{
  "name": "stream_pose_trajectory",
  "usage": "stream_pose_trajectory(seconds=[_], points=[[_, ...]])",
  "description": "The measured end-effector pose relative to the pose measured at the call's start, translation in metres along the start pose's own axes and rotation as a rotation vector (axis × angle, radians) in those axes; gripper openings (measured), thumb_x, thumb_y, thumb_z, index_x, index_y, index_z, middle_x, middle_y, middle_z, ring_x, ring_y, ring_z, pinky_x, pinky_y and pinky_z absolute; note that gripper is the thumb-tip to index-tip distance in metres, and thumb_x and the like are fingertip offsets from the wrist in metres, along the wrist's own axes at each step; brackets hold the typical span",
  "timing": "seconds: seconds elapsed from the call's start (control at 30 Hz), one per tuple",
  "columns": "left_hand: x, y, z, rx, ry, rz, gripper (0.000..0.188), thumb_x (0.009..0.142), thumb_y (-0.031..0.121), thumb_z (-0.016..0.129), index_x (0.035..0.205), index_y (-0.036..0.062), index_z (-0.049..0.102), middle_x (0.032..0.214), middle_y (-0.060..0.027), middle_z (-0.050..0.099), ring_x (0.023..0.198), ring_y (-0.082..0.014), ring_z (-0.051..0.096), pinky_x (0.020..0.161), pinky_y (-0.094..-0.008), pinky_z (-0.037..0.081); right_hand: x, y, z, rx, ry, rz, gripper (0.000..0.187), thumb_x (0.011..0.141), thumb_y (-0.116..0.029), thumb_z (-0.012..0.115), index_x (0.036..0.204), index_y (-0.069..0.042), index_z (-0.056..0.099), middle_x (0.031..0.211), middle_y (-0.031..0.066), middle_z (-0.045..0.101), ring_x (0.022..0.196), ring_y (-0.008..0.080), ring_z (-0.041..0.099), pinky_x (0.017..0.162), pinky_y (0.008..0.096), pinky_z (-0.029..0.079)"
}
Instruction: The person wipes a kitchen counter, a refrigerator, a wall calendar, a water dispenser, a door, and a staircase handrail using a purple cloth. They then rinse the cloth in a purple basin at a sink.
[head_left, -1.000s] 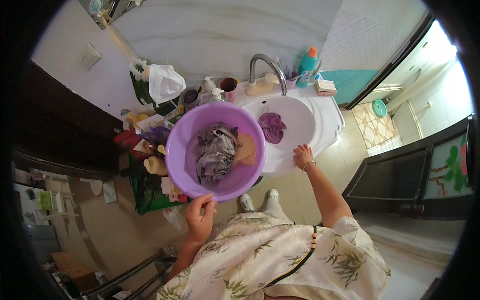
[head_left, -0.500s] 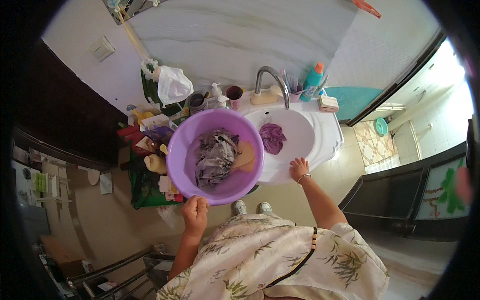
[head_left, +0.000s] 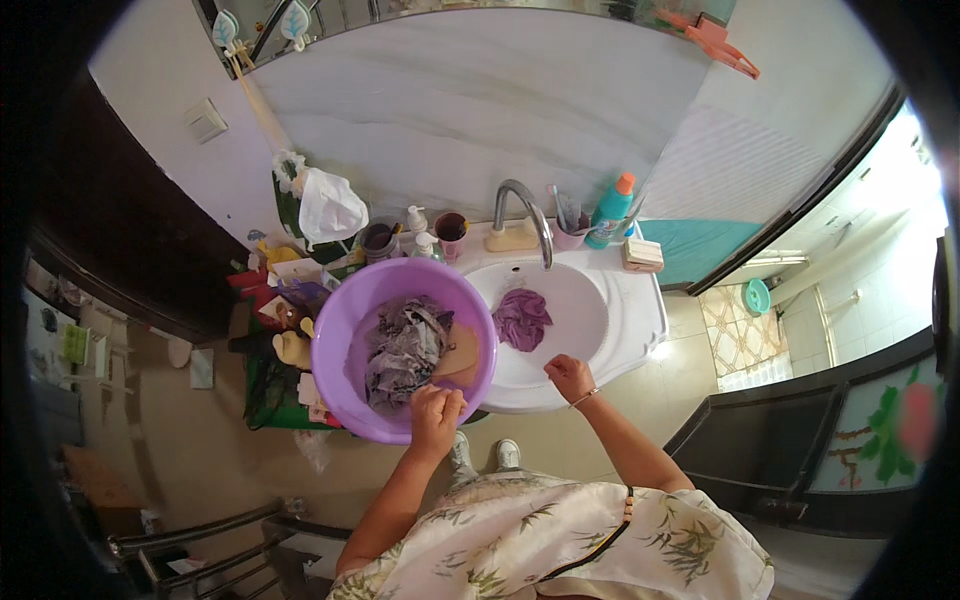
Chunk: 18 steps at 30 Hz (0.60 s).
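A purple plastic basin [head_left: 333,318] rests partly over the left of the white sink [head_left: 585,315]. Wet grey cloth [head_left: 405,345] is bunched inside it, beside a tan board-like piece [head_left: 459,357]. My left hand [head_left: 437,418] is closed over the basin's near right rim; whether the fingers grip the rim is hidden. Over the sink's front edge, my right hand [head_left: 571,378] has its fingers curled, with nothing visible in them. A crumpled purple cloth [head_left: 522,320] lies in the sink bowl below the faucet [head_left: 525,210].
A teal bottle with an orange cap [head_left: 608,212], a cup of toothbrushes [head_left: 570,238] and a soap box [head_left: 642,255] line the back right. Pump bottles [head_left: 424,245] and a dark-mouthed cup [head_left: 452,232] stand behind the basin. A dark door [head_left: 760,430] is at the right.
My left hand has moved right along the basin's near rim. My right hand has lifted from the sink edge and its spread fingers have curled in. The whole view has shifted.
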<state>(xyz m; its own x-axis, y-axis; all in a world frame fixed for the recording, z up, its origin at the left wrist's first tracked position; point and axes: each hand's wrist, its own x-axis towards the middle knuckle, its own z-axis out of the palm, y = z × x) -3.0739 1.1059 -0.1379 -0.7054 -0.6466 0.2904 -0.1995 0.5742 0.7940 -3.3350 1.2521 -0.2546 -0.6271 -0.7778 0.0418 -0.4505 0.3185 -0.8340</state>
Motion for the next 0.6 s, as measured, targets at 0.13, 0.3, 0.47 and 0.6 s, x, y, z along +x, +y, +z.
stream_pose_trajectory(seconds=[0.13,0.3,0.47,0.6], points=[[0.027,0.031,0.025,-0.123,0.185,0.133,0.009,0.084,0.002,0.060,0.092,0.0017,0.064,0.069,-0.0057,0.060,0.070,-0.0174,0.063,0.060,-0.0298,0.048,0.011,-0.093,-0.039,-0.094,-0.178,0.053,0.016,0.078,-0.017,0.069,0.077,-0.001,0.064,0.068,0.0121,0.062,0.066,0.0268,0.063,0.062,0.0365,0.050],[0.025,0.056,0.028,-0.368,0.004,-0.284,0.011,0.085,0.002,0.060,0.096,0.0015,0.063,0.079,-0.0062,0.064,0.072,-0.0176,0.063,0.059,-0.0281,0.048,0.004,-0.145,-0.045,0.024,-0.011,-0.462,0.013,0.077,-0.012,0.068,0.084,-0.002,0.063,0.085,0.0130,0.064,0.082,0.0306,0.061,0.071,0.0387,0.049],[0.034,0.052,0.025,-0.009,0.175,0.232,0.010,0.086,0.004,0.060,0.096,0.0010,0.063,0.075,-0.0084,0.063,0.063,-0.0202,0.062,0.058,-0.0298,0.048,-0.003,-0.140,-0.058,-0.092,-0.199,-0.360,0.036,0.076,-0.011,0.069,0.110,-0.004,0.061,0.107,0.0164,0.062,0.104,0.0342,0.057,0.089,0.0401,0.048],[0.039,0.064,0.036,-0.053,0.357,0.200,0.011,0.087,0.004,0.060,0.096,0.0003,0.062,0.072,-0.0093,0.063,0.059,-0.0208,0.061,0.057,-0.0296,0.048,-0.011,-0.150,-0.059,-0.159,-0.126,-0.505,0.052,0.079,-0.014,0.067,0.126,-0.006,0.049,0.123,0.0179,0.054,0.110,0.0359,0.054,0.094,0.0420,0.044]])
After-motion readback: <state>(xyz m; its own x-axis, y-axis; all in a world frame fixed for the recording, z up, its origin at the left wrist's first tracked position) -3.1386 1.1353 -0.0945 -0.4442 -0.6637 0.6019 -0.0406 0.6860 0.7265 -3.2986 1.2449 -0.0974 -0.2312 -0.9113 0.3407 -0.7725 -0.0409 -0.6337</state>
